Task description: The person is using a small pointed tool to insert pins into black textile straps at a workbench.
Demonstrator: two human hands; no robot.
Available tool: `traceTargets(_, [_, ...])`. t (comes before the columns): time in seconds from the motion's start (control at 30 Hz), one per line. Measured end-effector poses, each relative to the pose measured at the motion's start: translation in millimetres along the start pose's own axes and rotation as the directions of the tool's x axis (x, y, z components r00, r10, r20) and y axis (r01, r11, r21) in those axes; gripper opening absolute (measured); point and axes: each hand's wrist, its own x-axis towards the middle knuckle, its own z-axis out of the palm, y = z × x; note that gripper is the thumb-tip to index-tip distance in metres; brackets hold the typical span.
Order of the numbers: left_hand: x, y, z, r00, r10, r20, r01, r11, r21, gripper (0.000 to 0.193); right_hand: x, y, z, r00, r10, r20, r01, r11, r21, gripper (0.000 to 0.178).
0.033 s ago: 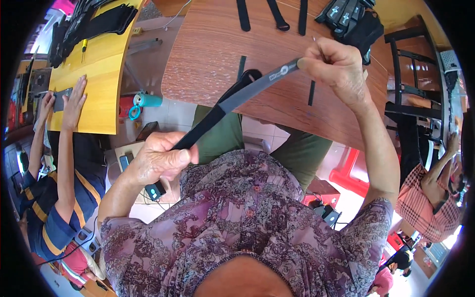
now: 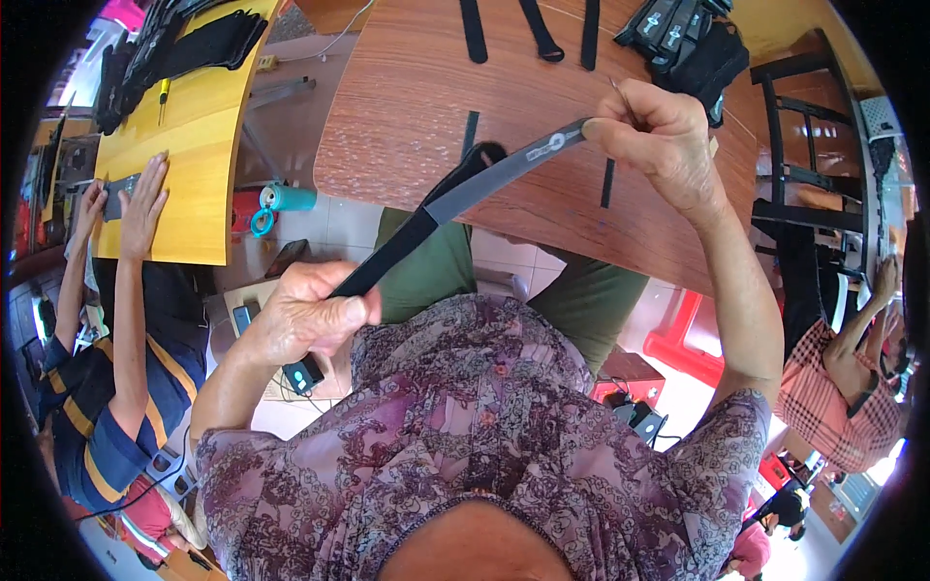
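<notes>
Two Hands Hold a Long Strap by the Brown Table

The strap [image 2: 475, 194], part grey and part black, slants across the near edge of the brown table [image 2: 387, 116]. The left hand [image 2: 315, 305] is off the near edge, with thumb and fingers pinched tight on the black end. The right hand [image 2: 664, 140] is above the right part of the brown table, with its thumb and fingers pinched on the grey end. A thin pointed tool [image 2: 617, 89] pokes out of that hand too.

Only small things are different from the frame before. The left hand is a tiny bit lower and more to the left. The strap looks a little more bent near the right hand, and its pale mark is not as clear.

The rest looks just the same. A black band [image 2: 470, 167] curls behind the strap, over the near edge of the brown table; I can't tell if they are joined. A pile of black straps [image 2: 678, 58] lies at the far right of the brown table. To its left, another person's hand [image 2: 145, 203] still lies flat on the yellow table [image 2: 199, 145].
</notes>
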Motion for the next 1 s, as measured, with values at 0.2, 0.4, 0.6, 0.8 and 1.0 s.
traceTargets(0.2, [-18.9, -4.7, 2.1, 0.996, 0.060, -0.070, -0.049, 0.988, 0.147, 0.029, -18.0, 2.3, -51.3, 0.965, 0.098, -0.245, -0.094, 0.995, 0.026, 0.010])
traceTargets(0.4, [-29.6, -22.1, -17.8, 0.947, 0.196, -0.255, -0.168, 0.978, 0.127, 0.041, -38.1, -2.0, -135.2, 0.855, -0.049, -0.516, 0.022, 0.998, -0.057, 0.007])
traceTargets(0.6, [9.8, -8.1, 3.0, 0.911, 0.377, -0.169, -0.404, 0.899, -0.172, 0.031, -50.3, -59.2, -131.9, 0.931, -0.041, -0.362, -0.098, 0.929, -0.357, 0.014])
traceTargets(0.8, [42.6, -7.6, 5.0, 0.864, 0.502, -0.043, -0.484, 0.804, -0.344, 0.033, -61.8, -63.2, -139.7, 0.912, -0.140, -0.385, -0.021, 0.923, -0.385, 0.019])
traceTargets(1.0, [55.2, -1.7, 17.3, 0.845, 0.509, -0.165, -0.535, 0.799, -0.275, 0.034, -60.9, -65.8, -131.9, 0.879, -0.165, -0.447, -0.001, 0.937, -0.348, 0.012])
